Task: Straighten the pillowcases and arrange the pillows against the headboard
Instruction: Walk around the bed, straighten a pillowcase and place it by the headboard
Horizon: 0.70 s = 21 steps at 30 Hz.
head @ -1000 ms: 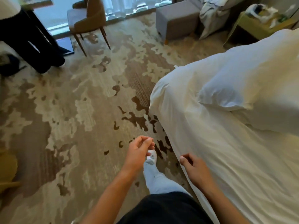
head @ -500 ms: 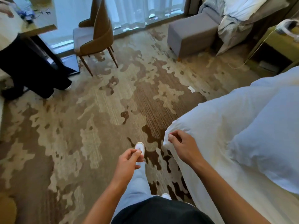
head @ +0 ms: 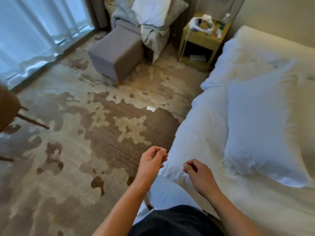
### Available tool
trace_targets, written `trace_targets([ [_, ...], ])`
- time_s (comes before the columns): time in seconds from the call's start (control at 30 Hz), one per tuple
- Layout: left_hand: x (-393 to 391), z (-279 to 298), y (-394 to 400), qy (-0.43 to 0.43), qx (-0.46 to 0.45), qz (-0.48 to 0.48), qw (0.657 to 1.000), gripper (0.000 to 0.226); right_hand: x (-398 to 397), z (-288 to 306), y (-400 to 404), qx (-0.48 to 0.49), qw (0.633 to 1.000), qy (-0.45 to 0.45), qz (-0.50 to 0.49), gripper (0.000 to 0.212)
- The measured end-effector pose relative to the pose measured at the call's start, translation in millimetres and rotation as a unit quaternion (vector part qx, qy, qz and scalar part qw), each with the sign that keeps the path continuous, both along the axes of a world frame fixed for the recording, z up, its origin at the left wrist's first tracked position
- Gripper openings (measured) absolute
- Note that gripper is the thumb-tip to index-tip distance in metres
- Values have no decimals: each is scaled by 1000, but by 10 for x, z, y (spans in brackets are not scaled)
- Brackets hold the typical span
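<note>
A white pillow [head: 262, 126] lies flat on the white bed [head: 201, 133], well short of the headboard end. A second white pillow [head: 259, 48] lies farther up, near the bed's top. My left hand [head: 152, 160] hovers over the carpet beside the bed's edge, fingers loosely curled and holding nothing. My right hand [head: 198, 172] hangs just above the duvet's near corner, fingers curled and holding nothing. Both hands are apart from the pillows.
A grey ottoman [head: 115, 53] stands on the patterned carpet ahead. Behind it an armchair holds a pillow [head: 151, 11] and crumpled bedding. A yellow nightstand [head: 202, 38] with cables stands beside the bed head. A small white card [head: 150, 109] lies on the carpet. A brown chair's legs show at the left.
I have walked along the bed toward its head, and the view swung right. My right hand let go of the duvet corner it was pinching.
</note>
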State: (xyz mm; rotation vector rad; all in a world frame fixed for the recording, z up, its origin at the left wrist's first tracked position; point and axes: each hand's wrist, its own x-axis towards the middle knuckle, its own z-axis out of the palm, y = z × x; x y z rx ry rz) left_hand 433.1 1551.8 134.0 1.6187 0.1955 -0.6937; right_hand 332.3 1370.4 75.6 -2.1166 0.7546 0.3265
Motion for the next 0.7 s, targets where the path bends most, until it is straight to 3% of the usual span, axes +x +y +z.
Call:
trace_targets([
  [0.13,1037,-35,-314,-27,1,-72,997,16,670,-177,-91,13,997,-6,-77,16],
  [0.3,2280,-130,-459,-38,40,-106,993,16,1882,-340,-299,34,994,-21,-103,14],
  [0.5,3537,-185,-693,-27,77,-123,989,18,3388,-83,-876,42,988,-88,-121,11],
  [0.7,4567,-348,-1623,-22,82,-226,971,19,4181,90,-1597,20,970,-116,-215,13],
])
